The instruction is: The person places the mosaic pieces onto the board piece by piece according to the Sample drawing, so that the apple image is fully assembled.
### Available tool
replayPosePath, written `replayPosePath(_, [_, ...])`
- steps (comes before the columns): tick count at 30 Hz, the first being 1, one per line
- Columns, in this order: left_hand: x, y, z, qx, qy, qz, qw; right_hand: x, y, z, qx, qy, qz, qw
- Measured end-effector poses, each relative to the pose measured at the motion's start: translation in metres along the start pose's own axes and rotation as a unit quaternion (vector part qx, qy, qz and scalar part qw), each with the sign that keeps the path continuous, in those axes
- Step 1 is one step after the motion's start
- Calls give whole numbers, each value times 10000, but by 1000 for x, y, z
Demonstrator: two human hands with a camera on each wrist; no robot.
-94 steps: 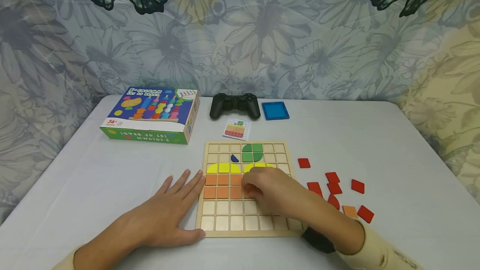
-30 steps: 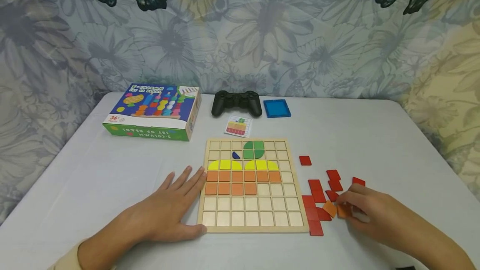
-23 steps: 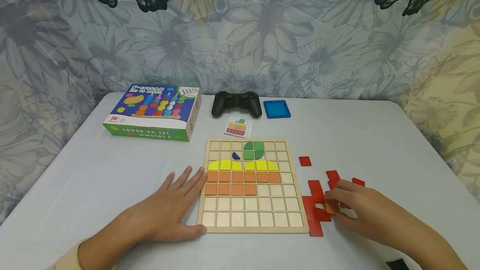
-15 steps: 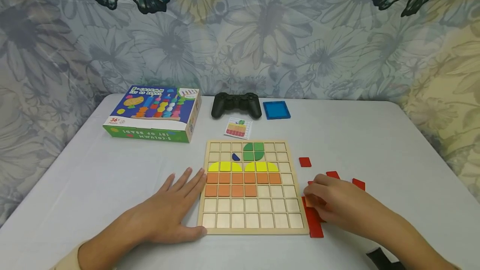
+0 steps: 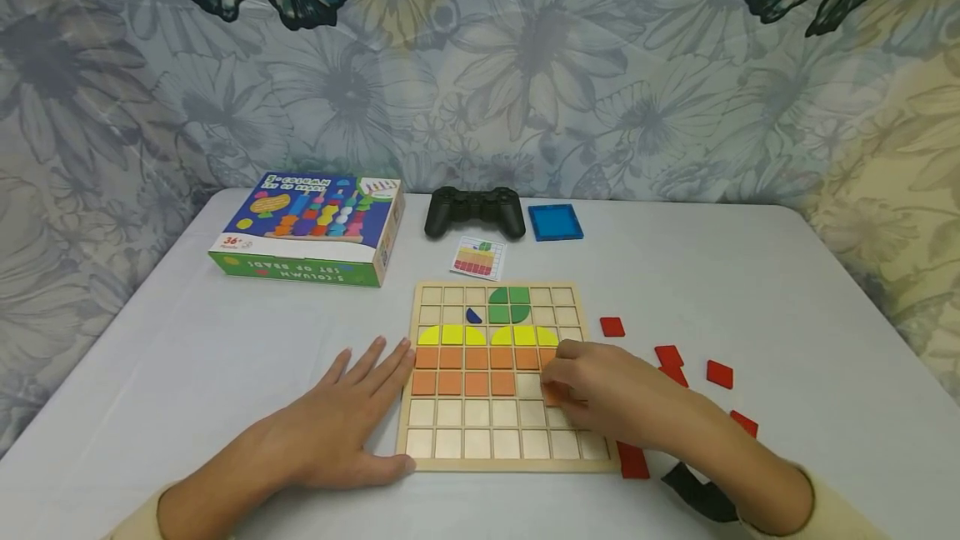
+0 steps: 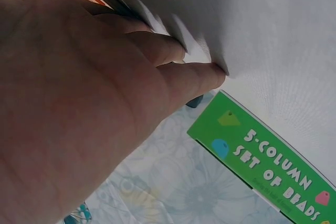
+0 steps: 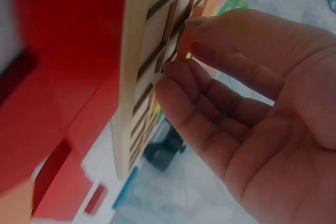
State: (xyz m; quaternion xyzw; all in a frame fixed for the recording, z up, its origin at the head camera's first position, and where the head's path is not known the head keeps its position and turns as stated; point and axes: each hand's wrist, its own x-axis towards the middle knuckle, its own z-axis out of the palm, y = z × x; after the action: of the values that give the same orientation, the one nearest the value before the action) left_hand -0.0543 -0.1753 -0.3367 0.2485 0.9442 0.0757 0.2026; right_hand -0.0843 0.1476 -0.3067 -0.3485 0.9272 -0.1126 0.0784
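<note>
Left hand [image 5: 337, 423], fingers spread wide: is lying at the left edge of the wooden grid board [image 5: 517, 466].
Right hand [image 5: 618, 394]: is pinching one orange tile [image 7: 184, 45] over the board's right side.
Red tiles [image 5: 720, 374]: are lying right of the board.
Orange squares [image 5: 450, 382], yellow pieces [image 5: 452, 335], green pieces [image 5: 518, 296]: are occupying cells.
Picture card [image 5: 477, 258], bead-set box [image 5: 300, 250]: are lying beyond.
Black controller [image 5: 475, 210], blue tray [image 5: 556, 222]: are lying farthest back.

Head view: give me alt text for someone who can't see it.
A right hand pinches an orange tile at a wooden board partly filled with coloured pieces, while the left hand rests at the board's left edge. Red tiles lie scattered to the right; beyond the board are a picture card, black controller, blue tray and bead-set box.
</note>
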Motion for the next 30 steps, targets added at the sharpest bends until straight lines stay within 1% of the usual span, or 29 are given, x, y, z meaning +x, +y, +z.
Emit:
replayPosePath(3, [0,0,0,7,0,-7,10000,9,-4,1,29,-78,1,10000])
replayPosePath(8, [0,0,0,14,23,-9,10000,19,-8,4,146,-29,-39,9999])
replayPosePath(12, [0,1,0,22,37,4,10000,23,-8,5,325,84,-168,9993])
replayPosePath(16, [0,1,0,17,30,14,10000,23,-8,6,418,123,-268,9987])
replayPosePath(20, [-1,0,0,-4,15,11,10000,14,-2,5,452,188,-364,9981])
replayPosePath(24, [-1,0,0,-14,-6,4,10000,-1,12,0,371,325,-349,9982])
replayPosePath(26, [-1,0,0,-13,-10,3,10000,-9,20,-4,292,372,-292,9985])
replayPosePath(28, [-1,-1,0,-13,-13,4,10000,-18,28,-8,239,352,-127,9990])
replayPosePath(30, [0,0,0,-5,-22,-11,10000,-26,36,-12,254,175,116,9995])
